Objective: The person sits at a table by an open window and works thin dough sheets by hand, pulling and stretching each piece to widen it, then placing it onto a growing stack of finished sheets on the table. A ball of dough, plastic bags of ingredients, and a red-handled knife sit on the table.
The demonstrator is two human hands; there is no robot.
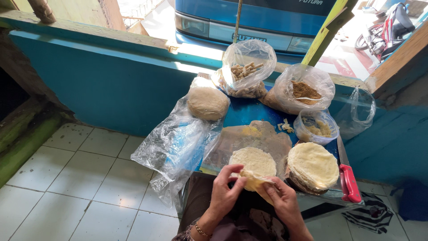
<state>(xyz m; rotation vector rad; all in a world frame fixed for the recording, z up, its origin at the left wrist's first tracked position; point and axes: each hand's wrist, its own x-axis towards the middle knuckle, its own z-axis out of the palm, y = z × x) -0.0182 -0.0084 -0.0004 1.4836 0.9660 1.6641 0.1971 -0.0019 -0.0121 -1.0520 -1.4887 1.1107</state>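
Dough work at a small blue tabletop (249, 111), seen from the head camera: we look down on our left hand (226, 189) and right hand (281, 198), both closed in a pinch on a pale, thin folded dough sheet (255, 180), held just off the near edge over the lap. Directly behind it, on the near part of the tabletop, lies a flat round dough disc (254, 160); at the near right corner sits a stack of thin cream-coloured round wrappers (313, 165), with a red-handled knife (349, 182) along the right edge. A rounded lump of dough on clear plastic (207, 102) rests at the left edge, and the plastic sheet droops over the side. Along the far edge stand a clear bag of pale cut pieces (244, 71), a clear bag of brown crumbly filling (304, 91) and a small clear tub of yellowish bits (317, 128).

We judge the thin sheet could tear if the pinch pulls unevenly, and it would drop onto the lap if released. The knife and the wrapper stack sit close to the edge; a nudge from the right elbow could tip either off.
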